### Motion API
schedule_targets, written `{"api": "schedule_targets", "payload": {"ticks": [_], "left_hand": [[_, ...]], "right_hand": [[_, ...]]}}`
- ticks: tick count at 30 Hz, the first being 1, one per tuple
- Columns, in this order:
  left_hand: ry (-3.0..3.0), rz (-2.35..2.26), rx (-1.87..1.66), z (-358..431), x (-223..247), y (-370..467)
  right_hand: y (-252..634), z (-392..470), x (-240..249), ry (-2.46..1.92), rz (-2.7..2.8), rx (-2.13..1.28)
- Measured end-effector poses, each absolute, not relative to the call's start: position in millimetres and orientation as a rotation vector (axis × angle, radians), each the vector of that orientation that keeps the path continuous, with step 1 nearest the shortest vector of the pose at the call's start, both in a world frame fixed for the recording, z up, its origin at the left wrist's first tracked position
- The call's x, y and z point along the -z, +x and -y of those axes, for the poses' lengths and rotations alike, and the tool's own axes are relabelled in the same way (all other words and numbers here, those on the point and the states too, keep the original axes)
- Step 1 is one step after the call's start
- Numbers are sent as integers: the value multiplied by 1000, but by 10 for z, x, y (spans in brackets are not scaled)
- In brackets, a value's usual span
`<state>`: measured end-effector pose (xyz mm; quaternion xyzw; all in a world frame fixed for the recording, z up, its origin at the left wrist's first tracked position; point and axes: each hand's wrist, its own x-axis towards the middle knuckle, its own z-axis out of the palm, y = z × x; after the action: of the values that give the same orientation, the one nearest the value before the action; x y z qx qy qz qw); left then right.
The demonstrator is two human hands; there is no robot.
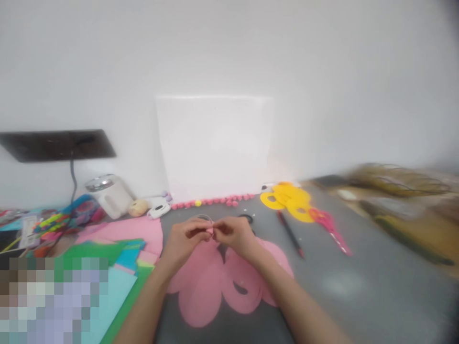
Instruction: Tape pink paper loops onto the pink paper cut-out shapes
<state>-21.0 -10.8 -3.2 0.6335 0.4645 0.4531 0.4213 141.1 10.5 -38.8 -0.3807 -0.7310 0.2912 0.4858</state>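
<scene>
Both hands meet over pink paper petal shapes (201, 296), several of them cut with rounded lobes and lying on the grey table. My left hand (186, 239) is closed in a pinch on a small pink piece (209, 230). From the right, my right hand (233, 234) pinches the same pink piece, its fingertips almost touching those of the left. The piece is blurred and mostly covered by fingers. A pale, clear-looking loop (202, 217) shows just behind my left fingers; I cannot tell if it is held. Black scissor handles (246, 219) show partly behind my right hand.
Small pink balls (215, 201) line the wall below a white sheet (215, 148). Yellow paper shapes (289, 200), pink scissors (332, 231) and a dark pencil (291, 235) lie right. Coloured paper (118, 291) and a white device (109, 196) stand left.
</scene>
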Motion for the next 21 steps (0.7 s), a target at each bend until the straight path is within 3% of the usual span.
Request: {"api": "schedule_targets", "payload": {"ticks": [6, 21], "left_hand": [[1542, -1148, -1092, 131, -50, -242], [1529, -1055, -1054, 110, -5, -321]], "right_hand": [[1461, -57, 303, -895, 1720, -1082], [1471, -18, 179, -849, 1624, -1289]]}}
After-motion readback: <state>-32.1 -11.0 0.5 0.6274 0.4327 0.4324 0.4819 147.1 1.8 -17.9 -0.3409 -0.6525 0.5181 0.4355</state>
